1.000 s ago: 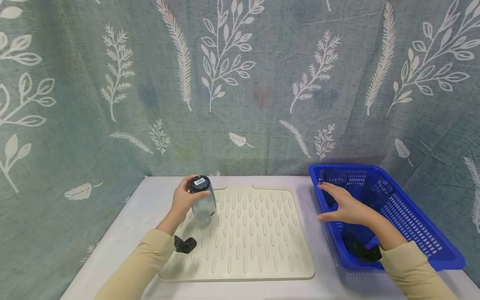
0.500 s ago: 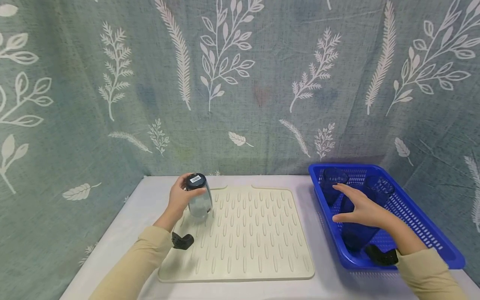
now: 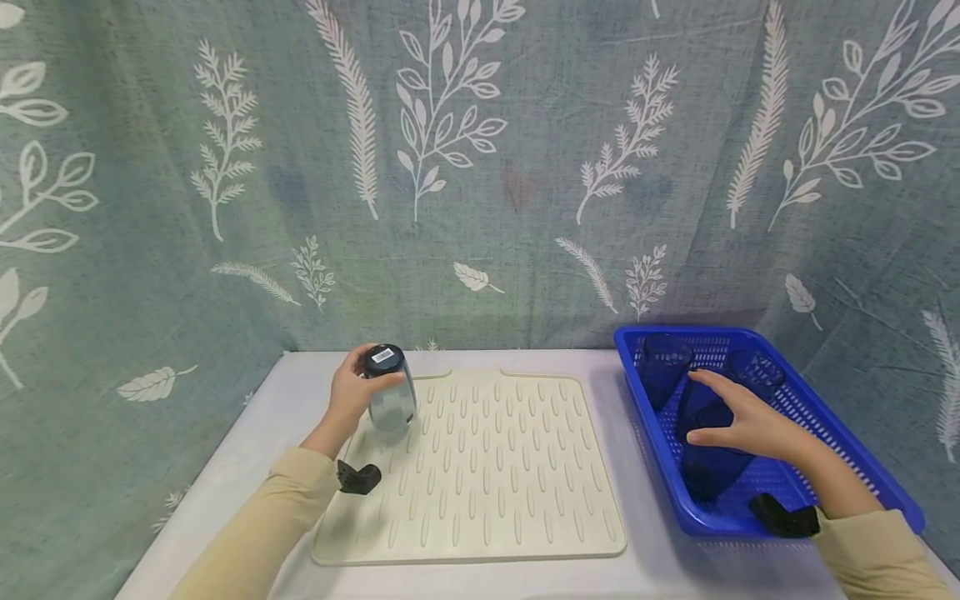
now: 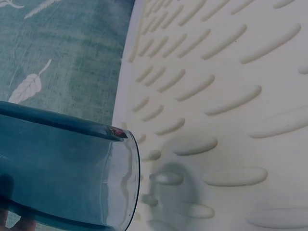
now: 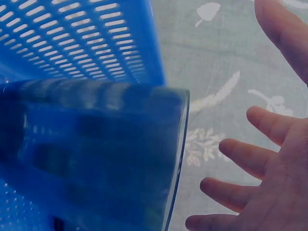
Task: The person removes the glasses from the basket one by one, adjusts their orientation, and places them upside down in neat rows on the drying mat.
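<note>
My left hand (image 3: 351,392) grips an upside-down drinking glass (image 3: 392,408) near its dark base, which carries a white barcode label. The clear glass hangs over the back left corner of a cream ridged mat (image 3: 487,475). Its rim points down at the mat in the left wrist view, with a shadow on the ridges (image 4: 236,176). At the right, my right hand (image 3: 757,425) is spread with nothing in it, above a blue basket (image 3: 847,467) of several glasses. One glass (image 5: 106,154) in the right wrist view stands apart from the fingertips (image 5: 231,147).
Inside the basket, one glass (image 3: 663,367) stands at the back left and others are partly behind my right hand. A white cloth (image 3: 247,433) covers the table around the mat. A grey-green leaf-patterned curtain (image 3: 525,167) rises behind and beside the table.
My left hand has moved slightly left with the glass. My right hand has shifted right, from the basket's left edge to over the glasses, staying spread.
</note>
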Tool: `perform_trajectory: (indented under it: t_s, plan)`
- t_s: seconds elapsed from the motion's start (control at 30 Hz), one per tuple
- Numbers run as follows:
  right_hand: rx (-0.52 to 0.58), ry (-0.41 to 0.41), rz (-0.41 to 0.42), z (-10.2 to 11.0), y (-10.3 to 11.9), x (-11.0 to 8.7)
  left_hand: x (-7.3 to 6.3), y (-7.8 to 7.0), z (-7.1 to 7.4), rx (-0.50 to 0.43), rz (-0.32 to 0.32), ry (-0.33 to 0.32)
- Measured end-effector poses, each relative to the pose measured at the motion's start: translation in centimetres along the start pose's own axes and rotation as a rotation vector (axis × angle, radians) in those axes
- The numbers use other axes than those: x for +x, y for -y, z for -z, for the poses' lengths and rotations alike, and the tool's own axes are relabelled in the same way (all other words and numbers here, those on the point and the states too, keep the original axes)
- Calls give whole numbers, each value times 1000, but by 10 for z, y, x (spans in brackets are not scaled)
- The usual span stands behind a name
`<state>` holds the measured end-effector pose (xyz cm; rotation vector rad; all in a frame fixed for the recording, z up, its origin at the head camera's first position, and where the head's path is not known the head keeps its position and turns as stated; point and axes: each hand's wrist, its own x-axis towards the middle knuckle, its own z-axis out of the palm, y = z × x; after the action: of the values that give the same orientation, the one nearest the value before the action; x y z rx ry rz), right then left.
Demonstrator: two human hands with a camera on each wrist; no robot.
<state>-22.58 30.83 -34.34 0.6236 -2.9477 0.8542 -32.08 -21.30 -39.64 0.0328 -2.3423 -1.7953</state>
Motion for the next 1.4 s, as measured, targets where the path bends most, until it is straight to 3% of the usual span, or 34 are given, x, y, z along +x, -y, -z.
perform_trajectory:
  t_s: [0.4, 0.9, 1.4]
  plan:
    - [35, 13, -79, 3, -9, -13, 6, 1, 2, -14, 19, -1]
    - [71, 11, -172, 6, -22, -24, 17, 16, -6, -25, 32, -62]
    - [187, 57, -157, 10, -32, -27, 21, 21, -14, -49, 35, -82]
